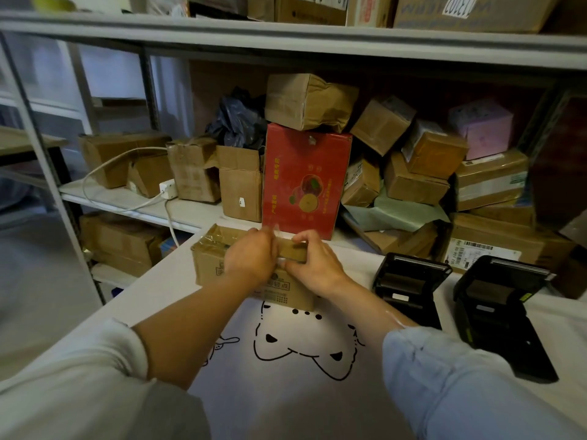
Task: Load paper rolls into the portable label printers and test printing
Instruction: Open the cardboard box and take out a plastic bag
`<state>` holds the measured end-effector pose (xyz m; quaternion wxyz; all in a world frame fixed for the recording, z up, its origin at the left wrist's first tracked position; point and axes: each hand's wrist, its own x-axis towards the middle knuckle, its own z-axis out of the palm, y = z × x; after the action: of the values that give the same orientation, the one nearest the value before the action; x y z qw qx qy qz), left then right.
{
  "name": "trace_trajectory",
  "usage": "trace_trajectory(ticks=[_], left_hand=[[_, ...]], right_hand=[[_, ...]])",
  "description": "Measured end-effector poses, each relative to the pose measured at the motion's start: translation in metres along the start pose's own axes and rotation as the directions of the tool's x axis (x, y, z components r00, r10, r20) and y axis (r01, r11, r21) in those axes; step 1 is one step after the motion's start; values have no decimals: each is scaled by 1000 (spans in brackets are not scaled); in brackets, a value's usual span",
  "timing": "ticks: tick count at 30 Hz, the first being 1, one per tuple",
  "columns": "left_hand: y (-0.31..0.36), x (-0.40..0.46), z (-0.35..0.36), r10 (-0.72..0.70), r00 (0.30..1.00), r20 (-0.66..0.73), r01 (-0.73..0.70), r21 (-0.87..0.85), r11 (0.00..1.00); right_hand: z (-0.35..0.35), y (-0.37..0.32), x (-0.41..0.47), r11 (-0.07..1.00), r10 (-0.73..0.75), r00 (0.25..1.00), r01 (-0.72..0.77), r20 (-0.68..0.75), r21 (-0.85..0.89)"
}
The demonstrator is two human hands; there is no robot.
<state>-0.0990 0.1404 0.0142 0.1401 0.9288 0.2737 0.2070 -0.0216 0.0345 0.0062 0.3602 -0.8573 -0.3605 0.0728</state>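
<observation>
A small taped cardboard box (209,258) sits at the far edge of the white table (286,392). My left hand (251,255) lies over its top with the fingers curled at the clear tape on the flap. My right hand (314,262) grips the box's right flap, thumb below and fingers on top. Two black portable label printers lie to the right with their lids open: one (408,284) close to my right forearm, the other (498,309) further right. Both paper bays look empty. No paper roll shows.
A red fruit carton (305,179) stands on the shelf just behind the box, among many brown parcels (416,182). A white power strip with its cable (168,188) lies on the shelf at the left. The tablecloth carries a black cat drawing (301,347).
</observation>
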Motion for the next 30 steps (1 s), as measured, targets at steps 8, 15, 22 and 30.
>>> trace_trajectory(ticks=[8, 15, 22, 30], left_hand=[[1, 2, -4, -84, 996, 36, 87, -85, 993], [-8, 2, -2, -85, 996, 37, 92, -262, 961], [-9, 8, -7, -128, 987, -95, 59, -528, 847], [-6, 4, -17, -261, 958, -114, 92, -744, 662]], right_hand=[[-8, -14, 2, 945, -39, 993, 72, 108, -319], [-8, -15, 4, 953, -33, 991, 70, 127, -294], [-11, -20, 3, 924, -26, 987, 84, 157, -373], [-10, -25, 3, 875, 21, 969, 102, 247, -473]])
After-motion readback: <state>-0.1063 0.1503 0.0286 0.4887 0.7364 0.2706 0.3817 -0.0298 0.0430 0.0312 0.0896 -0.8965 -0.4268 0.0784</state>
